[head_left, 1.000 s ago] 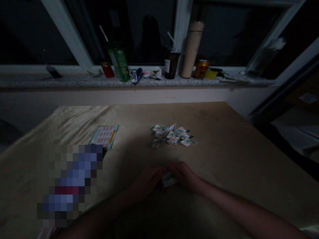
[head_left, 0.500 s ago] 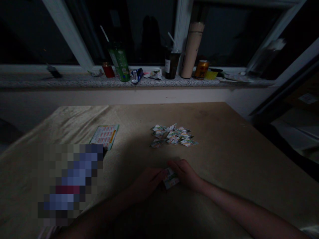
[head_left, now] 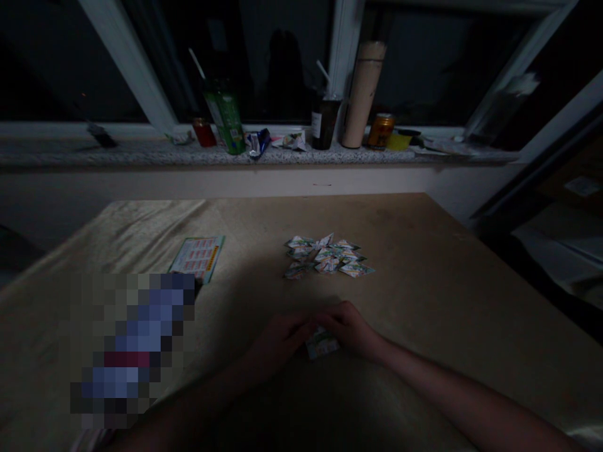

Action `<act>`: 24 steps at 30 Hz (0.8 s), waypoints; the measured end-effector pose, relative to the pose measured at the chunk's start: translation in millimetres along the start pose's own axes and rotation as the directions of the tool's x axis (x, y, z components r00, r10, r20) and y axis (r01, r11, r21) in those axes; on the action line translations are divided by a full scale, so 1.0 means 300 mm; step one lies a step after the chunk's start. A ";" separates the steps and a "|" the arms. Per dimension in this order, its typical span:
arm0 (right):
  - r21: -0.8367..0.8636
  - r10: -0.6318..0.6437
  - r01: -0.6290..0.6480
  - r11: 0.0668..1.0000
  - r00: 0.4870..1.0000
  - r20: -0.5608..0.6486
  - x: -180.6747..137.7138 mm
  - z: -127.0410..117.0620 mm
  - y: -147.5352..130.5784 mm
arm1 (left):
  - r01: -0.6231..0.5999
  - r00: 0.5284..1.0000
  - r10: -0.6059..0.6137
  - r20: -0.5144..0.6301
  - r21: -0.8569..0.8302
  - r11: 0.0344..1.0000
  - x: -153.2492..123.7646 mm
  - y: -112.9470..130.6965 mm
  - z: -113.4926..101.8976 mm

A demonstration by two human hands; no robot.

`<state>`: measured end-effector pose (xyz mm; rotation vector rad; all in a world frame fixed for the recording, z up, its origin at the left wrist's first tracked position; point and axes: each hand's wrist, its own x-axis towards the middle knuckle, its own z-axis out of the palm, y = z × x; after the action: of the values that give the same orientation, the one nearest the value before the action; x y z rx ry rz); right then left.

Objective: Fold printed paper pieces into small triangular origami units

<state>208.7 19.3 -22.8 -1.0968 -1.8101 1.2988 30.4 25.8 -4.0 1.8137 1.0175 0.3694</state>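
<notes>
My left hand (head_left: 277, 342) and my right hand (head_left: 351, 329) meet low on the tan table (head_left: 424, 301), fingers pinched together on a small printed paper piece (head_left: 321, 344) that lies between them on the tabletop. A pile of several similar folded printed paper pieces (head_left: 327, 257) sits a short way beyond my hands. A flat printed sheet (head_left: 198, 256) lies to the left.
A blurred-out patch (head_left: 134, 345) covers the table's near left. The window sill (head_left: 94, 152) behind holds a green carton (head_left: 225, 116), a red can (head_left: 204, 132), a dark bottle (head_left: 324, 119), a tall beige flask (head_left: 362, 94), an orange can (head_left: 380, 130) and wrappers (head_left: 258, 142).
The paper piece between my fingers tilted up half a second ago and now lies lower again under my fingertips. My hands stay in the same spot.
</notes>
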 end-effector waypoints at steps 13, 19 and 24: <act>0.176 0.097 -0.100 0.979 0.995 0.026 -0.001 0.002 -0.001 | 0.112 0.990 -0.098 0.105 -0.140 0.984 0.002 -0.011 -0.014; 0.170 0.097 -0.097 0.981 0.995 0.007 -0.001 0.001 -0.021 | 0.063 0.992 -0.039 0.119 -0.212 0.975 -0.002 -0.002 -0.013; 0.200 0.111 -0.110 0.974 0.994 0.005 -0.001 0.003 -0.013 | 0.102 0.981 -0.078 0.177 -0.133 0.986 -0.005 -0.011 -0.007</act>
<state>207.1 17.9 -19.2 -1.1012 -1.5931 1.5046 26.4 26.4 -5.3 1.6360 0.9266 0.2202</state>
